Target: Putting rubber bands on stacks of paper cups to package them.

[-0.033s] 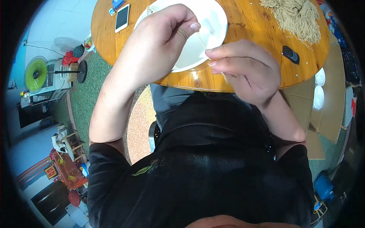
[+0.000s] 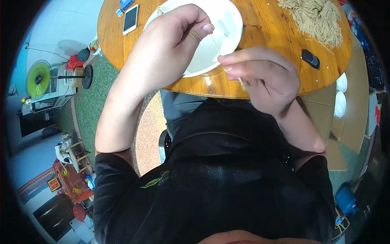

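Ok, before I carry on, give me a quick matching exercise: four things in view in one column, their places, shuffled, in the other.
1. thin strand
2. white phone
3. beige yarn bundle
4. green fan

A. on the wooden table, upper right in the picture
B. off the table, to its left
C. stretched between left hand and right hand
D. on the table, left of the white bowl

Pairs: 1-C; 2-D; 3-A; 4-B

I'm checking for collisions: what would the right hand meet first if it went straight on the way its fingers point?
Probably the left hand: the right hand points leftward, toward the base of its thumb, across the white bowl. Depth is unclear, so the bowl might come first.
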Motion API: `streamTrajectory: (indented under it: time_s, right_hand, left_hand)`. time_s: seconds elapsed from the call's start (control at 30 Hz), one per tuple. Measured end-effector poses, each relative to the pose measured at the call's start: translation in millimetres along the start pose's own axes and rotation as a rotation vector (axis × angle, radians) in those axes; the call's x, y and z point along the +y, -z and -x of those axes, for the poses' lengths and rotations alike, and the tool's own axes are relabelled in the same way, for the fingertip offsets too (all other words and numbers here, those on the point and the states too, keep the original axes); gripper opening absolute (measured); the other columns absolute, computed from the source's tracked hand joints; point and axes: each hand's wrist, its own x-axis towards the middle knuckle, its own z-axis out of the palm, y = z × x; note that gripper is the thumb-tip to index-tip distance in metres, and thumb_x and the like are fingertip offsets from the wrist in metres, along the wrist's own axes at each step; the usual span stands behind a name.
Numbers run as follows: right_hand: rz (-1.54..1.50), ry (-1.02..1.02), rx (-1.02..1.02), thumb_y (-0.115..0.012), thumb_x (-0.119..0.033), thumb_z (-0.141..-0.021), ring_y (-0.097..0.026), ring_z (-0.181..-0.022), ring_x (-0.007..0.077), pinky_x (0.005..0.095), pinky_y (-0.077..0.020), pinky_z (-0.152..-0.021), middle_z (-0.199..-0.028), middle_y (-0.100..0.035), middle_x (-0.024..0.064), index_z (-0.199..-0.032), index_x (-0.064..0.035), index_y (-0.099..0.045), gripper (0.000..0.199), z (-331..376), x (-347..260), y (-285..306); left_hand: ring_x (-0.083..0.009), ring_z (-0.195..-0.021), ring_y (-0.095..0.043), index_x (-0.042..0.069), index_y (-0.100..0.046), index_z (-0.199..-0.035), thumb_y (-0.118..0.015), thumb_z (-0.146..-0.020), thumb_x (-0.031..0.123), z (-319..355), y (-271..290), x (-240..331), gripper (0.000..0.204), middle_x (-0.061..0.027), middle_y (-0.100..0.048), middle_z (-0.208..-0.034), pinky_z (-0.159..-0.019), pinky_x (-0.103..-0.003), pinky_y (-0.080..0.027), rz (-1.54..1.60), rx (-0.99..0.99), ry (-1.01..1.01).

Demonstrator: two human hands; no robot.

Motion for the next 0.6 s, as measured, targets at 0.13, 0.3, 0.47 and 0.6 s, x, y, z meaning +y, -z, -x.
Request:
streamTrajectory:
  time_s: [0.13, 0.3, 0.47, 0.6]
  right_hand:
    - [-0.408, -0.484, 0.084, -0.068, -0.005, -0.101, -0.064, -0.067, 0.0083, 0.0217, -0.0540, -0.062, -0.102, -0.079, 0.0096, -0.108, 0.0002, -0.076, 0.011, 9, -24, -7]
    - [-0.521, -0.810, 0.227, -0.068, -0.010, -0.103, -0.063, -0.067, 0.0066, 0.0212, -0.0525, -0.059, -0.099, -0.078, 0.0110, -0.110, 0.0049, -0.071, 0.017, -11, -41, -6]
    - [-0.499, -0.985, 0.175, -0.066, -0.011, -0.104, -0.067, -0.070, 0.0085, 0.0212, -0.0565, -0.064, -0.098, -0.077, 0.0132, -0.119, 0.0061, -0.068, 0.022, -33, -47, 4]
    - [-0.423, -1.005, -0.034, -0.065, -0.009, -0.103, -0.070, -0.076, 0.0093, 0.0224, -0.0589, -0.070, -0.092, -0.075, 0.0088, -0.116, 0.0067, -0.069, 0.021, -48, -48, 16]
  left_hand:
    - [-0.0046, -0.087, -0.057, 0.000, -0.063, -0.106, -0.059, -0.109, 0.014, 2, 1, 8, 0.015, 0.0016, -0.062, -0.090, -0.078, -0.023, -0.048, -0.156, 0.003, -0.030]
    - [-0.0158, -0.077, -0.062, 0.003, -0.066, -0.100, -0.064, -0.105, 0.016, 4, -4, 7, 0.014, -0.0051, -0.064, -0.082, -0.069, -0.029, -0.050, -0.084, 0.165, -0.216]
    - [-0.0235, -0.065, -0.066, 0.002, -0.068, -0.099, -0.084, -0.082, 0.007, 2, 11, 11, 0.024, -0.0064, -0.069, -0.079, -0.061, -0.032, -0.052, -0.434, 0.138, -0.795]
    - [-0.0212, -0.065, -0.066, 0.003, -0.070, -0.096, -0.087, -0.075, 0.011, -4, 18, 9, 0.028, -0.0049, -0.069, -0.076, -0.058, -0.031, -0.050, -0.552, 0.244, -0.999]
